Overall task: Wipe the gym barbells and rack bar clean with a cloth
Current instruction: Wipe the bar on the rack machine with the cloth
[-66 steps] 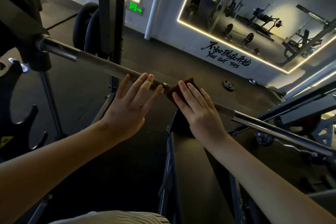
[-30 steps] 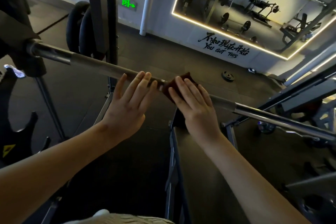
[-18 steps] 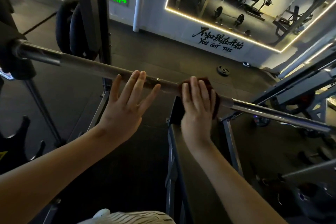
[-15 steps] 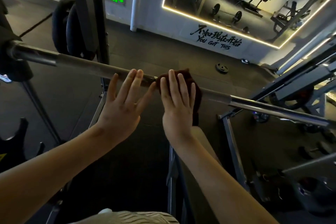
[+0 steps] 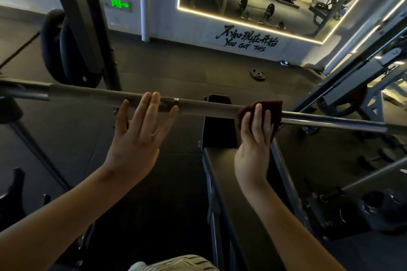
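Note:
A long steel barbell (image 5: 209, 109) runs across the view on the rack, from the left edge to the right. My left hand (image 5: 137, 141) has its straight fingers laid on the bar left of centre. A dark red cloth (image 5: 274, 109) is draped over the bar to the right of centre. My right hand (image 5: 253, 141) presses the cloth against the bar with straight fingers; the thumb is hidden behind it.
A dark padded bench (image 5: 240, 193) runs under the bar toward me. Rack uprights (image 5: 86, 26) with black weight plates (image 5: 55, 50) stand at the left. Slanted steel frames (image 5: 356, 72) stand at the right. A small plate (image 5: 258, 75) lies on the floor near the mirrored wall.
My right hand has slid the cloth along the bar to the right, away from my left hand. My left hand stays resting on the bar.

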